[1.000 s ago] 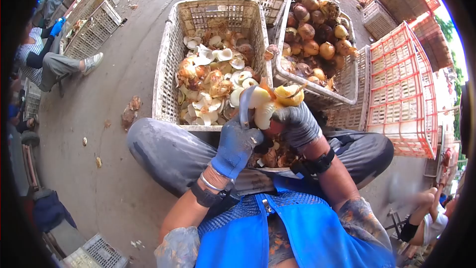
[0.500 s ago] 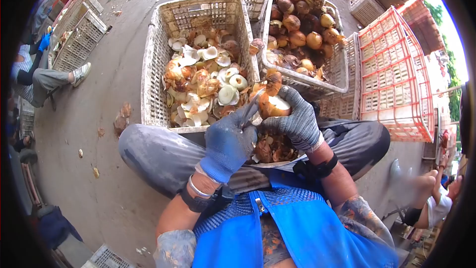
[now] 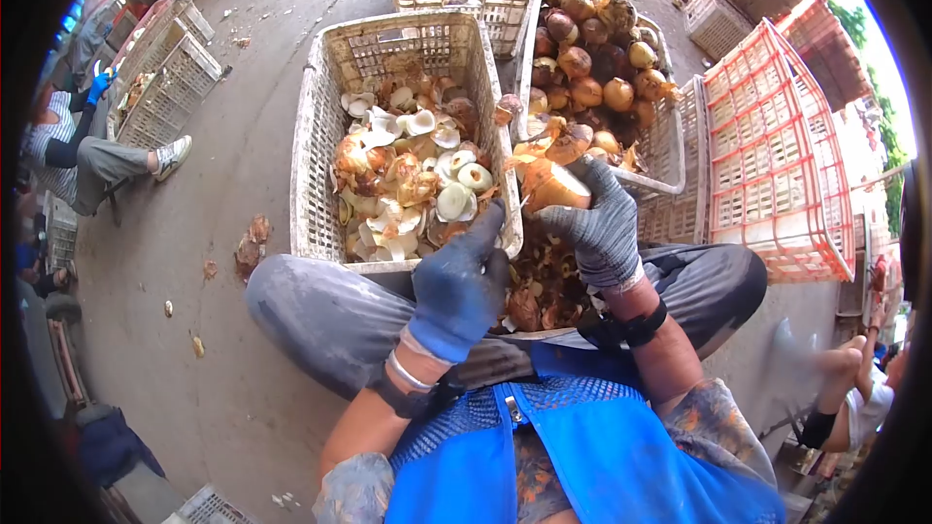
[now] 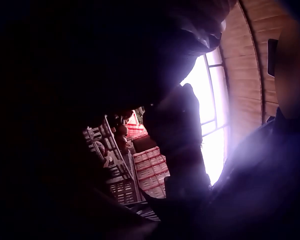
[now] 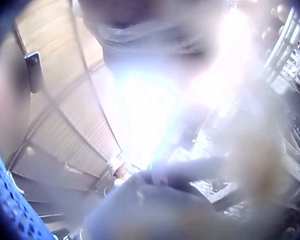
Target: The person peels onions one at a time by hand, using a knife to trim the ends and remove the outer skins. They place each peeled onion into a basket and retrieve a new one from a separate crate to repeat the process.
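Observation:
In the head view, my right hand [image 3: 602, 228], in a grey knit glove, grips an onion [image 3: 555, 186] with loose brown skin hanging from its far side. The onion is over the near corner between two crates. My left hand [image 3: 454, 286], in a blue glove with dark fingertips, is apart from the onion at lower left. Its fingers are curled around a knife, whose blade is mostly hidden now. A crate [image 3: 309, 175] of onion skins and white cut pieces [image 3: 454, 202] stands ahead of the left hand. Both wrist views are mostly dark, blurred or glared out.
Whole brown onions [image 3: 618, 94] fill a tilted crate [image 3: 678, 160] ahead on the right. Peelings [image 3: 524, 309] lie in a container between my knees. Red-and-white crates [image 3: 777, 155] stand at right, another crate [image 3: 461, 2] behind. A seated person [image 3: 92, 150] works at far left.
The hands have drawn apart: the knife was at the onion and the left hand has since pulled back. The right hand has tilted the onion and raised it slightly, with more skin hanging loose.

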A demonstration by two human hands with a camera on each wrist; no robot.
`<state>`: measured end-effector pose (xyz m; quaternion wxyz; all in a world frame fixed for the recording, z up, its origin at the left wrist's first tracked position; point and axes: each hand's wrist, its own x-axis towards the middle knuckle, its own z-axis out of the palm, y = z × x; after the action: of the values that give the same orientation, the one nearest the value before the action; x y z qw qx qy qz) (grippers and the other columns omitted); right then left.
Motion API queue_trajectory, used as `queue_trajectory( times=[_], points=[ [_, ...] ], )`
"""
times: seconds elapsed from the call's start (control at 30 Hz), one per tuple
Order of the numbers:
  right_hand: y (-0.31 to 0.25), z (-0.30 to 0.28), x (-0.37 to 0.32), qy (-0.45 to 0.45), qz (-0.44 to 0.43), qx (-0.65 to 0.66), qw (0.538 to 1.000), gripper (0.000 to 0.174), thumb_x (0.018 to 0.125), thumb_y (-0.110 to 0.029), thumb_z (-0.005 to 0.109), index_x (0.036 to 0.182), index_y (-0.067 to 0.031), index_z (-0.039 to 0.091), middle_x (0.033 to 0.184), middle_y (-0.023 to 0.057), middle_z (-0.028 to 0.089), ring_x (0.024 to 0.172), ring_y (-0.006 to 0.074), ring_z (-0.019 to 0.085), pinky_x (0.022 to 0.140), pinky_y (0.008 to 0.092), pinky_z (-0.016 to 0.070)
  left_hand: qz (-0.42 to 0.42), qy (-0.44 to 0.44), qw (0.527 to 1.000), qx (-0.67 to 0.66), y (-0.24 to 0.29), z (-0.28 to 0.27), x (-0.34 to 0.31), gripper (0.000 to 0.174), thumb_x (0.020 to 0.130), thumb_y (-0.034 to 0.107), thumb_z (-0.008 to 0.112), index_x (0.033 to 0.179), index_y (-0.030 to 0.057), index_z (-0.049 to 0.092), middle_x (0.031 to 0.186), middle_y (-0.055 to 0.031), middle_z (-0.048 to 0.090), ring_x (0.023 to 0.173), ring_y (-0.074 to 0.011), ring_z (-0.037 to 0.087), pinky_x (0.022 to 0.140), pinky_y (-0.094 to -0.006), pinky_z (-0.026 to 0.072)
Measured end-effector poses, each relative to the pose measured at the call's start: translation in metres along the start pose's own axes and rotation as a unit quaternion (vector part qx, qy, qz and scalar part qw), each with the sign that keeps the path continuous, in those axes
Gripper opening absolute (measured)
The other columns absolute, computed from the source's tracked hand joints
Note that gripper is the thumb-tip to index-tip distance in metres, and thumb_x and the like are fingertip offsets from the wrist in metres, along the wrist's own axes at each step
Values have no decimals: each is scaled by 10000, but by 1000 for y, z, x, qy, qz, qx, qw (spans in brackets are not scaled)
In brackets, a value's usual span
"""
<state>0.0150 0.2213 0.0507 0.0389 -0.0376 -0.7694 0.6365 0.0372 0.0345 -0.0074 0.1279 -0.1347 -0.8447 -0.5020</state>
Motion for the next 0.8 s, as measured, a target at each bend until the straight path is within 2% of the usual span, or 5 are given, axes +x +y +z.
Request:
queue_trajectory(
  times=[0.33, 0.37, 0.47, 0.6, 0.8],
  points=[
    [14, 17, -7, -12, 103, 189, 976, 587, 806, -161, 845, 1320, 5, 615, 1037, 87, 723, 831, 122, 699, 629, 257, 595, -147, -1, 979, -143, -15, 1, 1, 390, 835, 46, 713, 1225, 35, 726, 1107, -194, 756, 973, -299, 756, 793, -386, 605],
    [13, 14, -5, -17, 108, 124, 986, 585, 811, -164, 841, 1324, 4, 616, 1035, 78, 725, 816, 114, 699, 632, 255, 595, 1, 36, 998, -50, -16, 2, 1, 409, 824, 50, 716, 1233, 40, 724, 1048, -210, 753, 907, -316, 757, 758, -397, 601],
    [12, 19, -4, -14, 96, 81, 992, 583, 812, -171, 841, 1321, 4, 616, 1036, 76, 725, 824, 117, 700, 637, 257, 599, 9, -34, 992, 119, 2, -8, 3, 449, 828, 49, 694, 1277, 53, 709, 988, -220, 743, 825, -331, 748, 732, -406, 594],
    [12, 20, -12, -36, 89, 181, 979, 589, 809, -175, 845, 1321, 6, 615, 1044, 79, 725, 834, 120, 703, 642, 261, 603, -151, -5, 988, -10, -15, 0, 4, 456, 840, 45, 656, 1294, 64, 702, 945, -229, 736, 772, -334, 738, 716, -405, 589],
    [20, 26, -10, -12, 80, 72, 994, 616, 795, -149, 849, 1333, 11, 596, 1082, 97, 705, 886, 140, 704, 672, 281, 628, 26, -1, 995, 99, -2, -8, -4, 374, 847, 49, 678, 1217, 41, 731, 776, -175, 716, 680, -324, 715, 649, -396, 567]
  ],
)
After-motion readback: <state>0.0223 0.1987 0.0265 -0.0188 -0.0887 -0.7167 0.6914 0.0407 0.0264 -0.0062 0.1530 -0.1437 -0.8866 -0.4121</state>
